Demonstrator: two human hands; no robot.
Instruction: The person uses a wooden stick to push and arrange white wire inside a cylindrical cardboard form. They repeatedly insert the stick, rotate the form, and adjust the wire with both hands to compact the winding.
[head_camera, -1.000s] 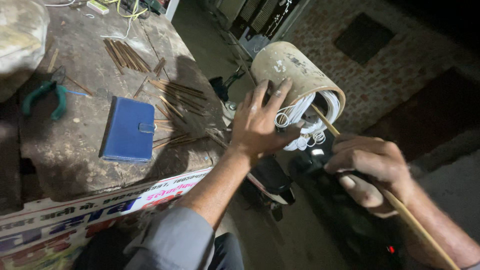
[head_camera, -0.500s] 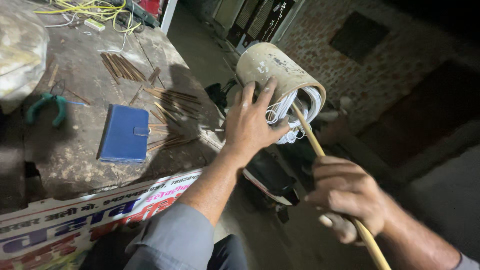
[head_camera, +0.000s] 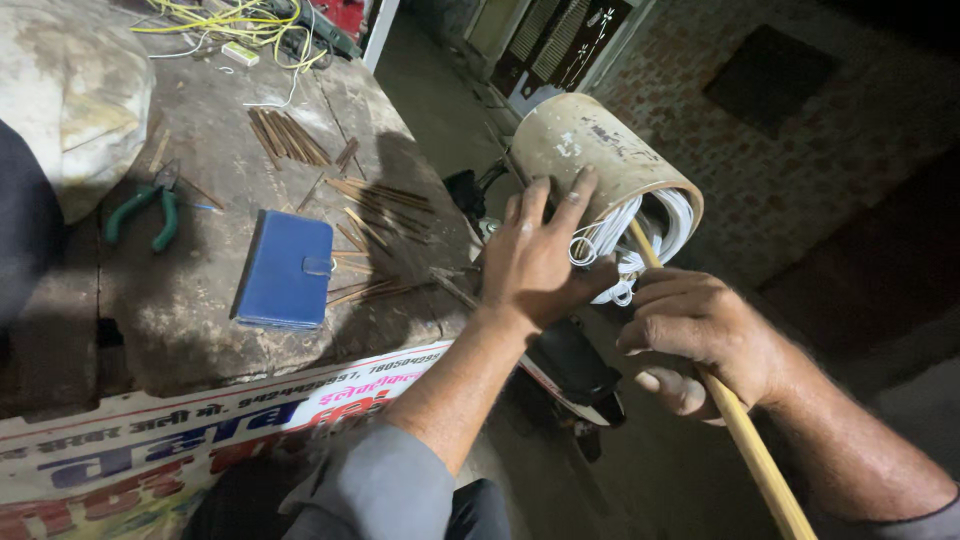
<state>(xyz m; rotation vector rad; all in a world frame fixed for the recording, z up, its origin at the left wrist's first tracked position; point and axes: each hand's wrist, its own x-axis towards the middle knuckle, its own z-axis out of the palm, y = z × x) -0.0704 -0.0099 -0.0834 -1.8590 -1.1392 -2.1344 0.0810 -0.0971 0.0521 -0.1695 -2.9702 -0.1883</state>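
Observation:
A tan cylindrical drum lies on its side at the bench's right edge, with white wire loops bunched in its open end. My left hand lies flat against the drum's near side, fingers spread, touching the wire. My right hand grips a long wooden stick whose tip goes into the drum's opening beside the wire.
The worn workbench carries a blue wallet-like case, green-handled pliers, scattered thin wooden sticks, yellow wires and a pale sack. A printed banner hangs on its front. Dark floor lies to the right.
My right hand has slid up the stick toward the drum, and the stick has gone deeper into the opening. My left hand has stayed on the drum.

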